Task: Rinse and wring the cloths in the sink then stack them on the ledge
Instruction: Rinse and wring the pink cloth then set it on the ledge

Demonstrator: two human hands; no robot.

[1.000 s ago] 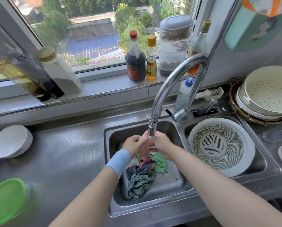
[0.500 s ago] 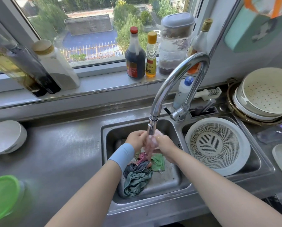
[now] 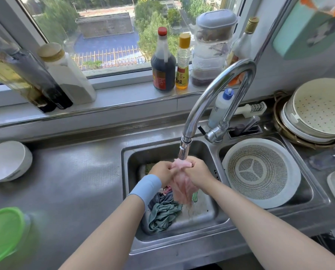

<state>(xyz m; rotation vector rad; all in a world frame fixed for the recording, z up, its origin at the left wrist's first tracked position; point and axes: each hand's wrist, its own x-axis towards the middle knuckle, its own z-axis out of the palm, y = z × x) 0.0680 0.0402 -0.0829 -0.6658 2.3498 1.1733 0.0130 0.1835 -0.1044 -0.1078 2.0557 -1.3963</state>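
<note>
1. the nozzle of the curved chrome tap (image 3: 183, 151) hangs just above the hands and hides part of their grip.
2. under the wrists, a heap of teal and grey cloths (image 3: 162, 216) lies in the steel sink basin (image 3: 128, 201).
3. right of the right hand, a round white plastic colander (image 3: 260, 172) fills the next basin.
4. beyond the hands, bottles stand on the grey window ledge (image 3: 123, 100).
5. the left hand (image 3: 162, 170) and right hand (image 3: 198, 170) are together, knuckles up, both gripping a thin pink cloth (image 3: 182, 185) that hangs between the wrists.

Glossy steel sink (image 3: 213, 228); wet pink cloth (image 3: 183, 187).
</note>
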